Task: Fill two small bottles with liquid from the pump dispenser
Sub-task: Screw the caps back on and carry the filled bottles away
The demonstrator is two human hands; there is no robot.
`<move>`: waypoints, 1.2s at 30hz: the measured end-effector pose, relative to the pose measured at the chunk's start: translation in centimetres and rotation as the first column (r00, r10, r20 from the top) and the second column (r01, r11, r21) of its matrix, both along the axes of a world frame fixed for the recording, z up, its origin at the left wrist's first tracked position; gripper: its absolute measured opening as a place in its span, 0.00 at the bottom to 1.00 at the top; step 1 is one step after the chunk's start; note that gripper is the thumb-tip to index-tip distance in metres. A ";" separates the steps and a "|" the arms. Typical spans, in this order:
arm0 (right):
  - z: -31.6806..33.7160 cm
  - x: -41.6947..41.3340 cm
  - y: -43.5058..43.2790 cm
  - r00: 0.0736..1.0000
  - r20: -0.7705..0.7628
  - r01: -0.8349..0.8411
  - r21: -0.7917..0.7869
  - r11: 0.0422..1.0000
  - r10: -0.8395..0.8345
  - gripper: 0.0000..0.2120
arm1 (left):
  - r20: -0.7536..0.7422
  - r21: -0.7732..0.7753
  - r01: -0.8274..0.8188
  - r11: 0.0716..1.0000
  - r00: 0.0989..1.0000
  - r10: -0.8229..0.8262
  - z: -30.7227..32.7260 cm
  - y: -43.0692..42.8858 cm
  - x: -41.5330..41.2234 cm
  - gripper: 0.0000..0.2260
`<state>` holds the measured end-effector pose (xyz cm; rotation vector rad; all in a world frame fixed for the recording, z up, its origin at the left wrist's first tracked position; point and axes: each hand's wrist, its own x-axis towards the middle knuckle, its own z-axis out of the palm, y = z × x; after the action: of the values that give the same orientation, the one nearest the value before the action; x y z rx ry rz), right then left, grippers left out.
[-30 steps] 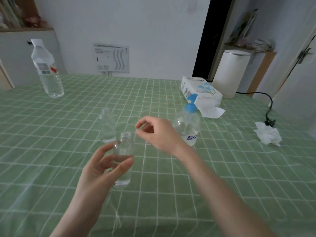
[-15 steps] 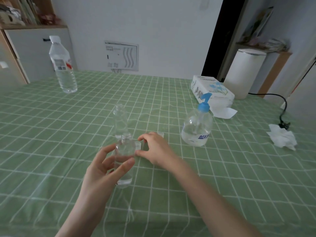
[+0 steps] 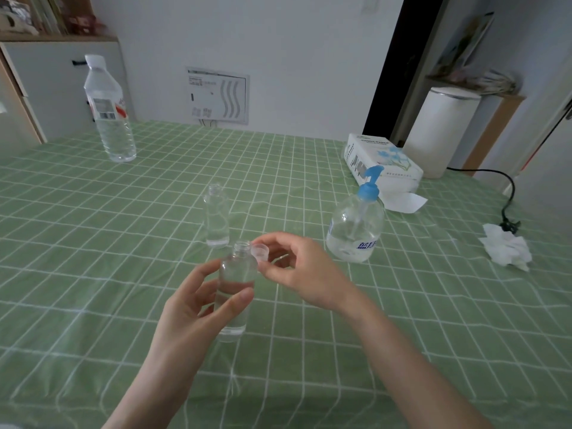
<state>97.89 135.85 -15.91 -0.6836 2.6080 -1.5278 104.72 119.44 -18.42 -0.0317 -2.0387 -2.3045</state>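
The left hand (image 3: 198, 305) grips a small clear bottle (image 3: 236, 289) upright above the green checked tabletop (image 3: 93, 274), thumb in front and fingers curled behind it. The right hand (image 3: 306, 274) pinches a translucent cap (image 3: 259, 252) just beside the bottle's open neck. A second small bottle (image 3: 216, 218) stands behind, uncapped; the pump dispenser (image 3: 356, 230) stands to the right.

Bare tablecloth (image 3: 284, 193) separates the standing small bottle (image 3: 216, 221) from the pump dispenser (image 3: 356, 233), with the tissue box (image 3: 383, 162) just behind it.

cap (image 3: 259, 252) picked up, raised beside bottle (image 3: 236, 292)
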 end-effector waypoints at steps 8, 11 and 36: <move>1.9 2.5 3.2 1.000 0.001 -0.029 -0.056 0.998 0.029 0.15 | -0.024 -0.017 0.099 0.995 0.995 -0.100 0.2 1.8 0.9 0.20; 2.3 2.8 3.9 1.000 0.017 -0.016 -0.136 0.991 0.018 0.12 | -0.005 -0.010 0.097 0.995 0.995 -0.097 0.0 2.5 0.9 0.22; 7.4 2.8 4.3 0.989 -0.064 -0.110 0.283 0.953 0.133 0.15 | -0.018 -0.137 0.120 0.983 0.992 -0.124 0.3 2.9 0.3 0.27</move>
<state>100.70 140.17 -8.47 -0.8740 2.7062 -1.0913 105.02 122.37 -18.10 -0.1984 -2.2368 -2.2137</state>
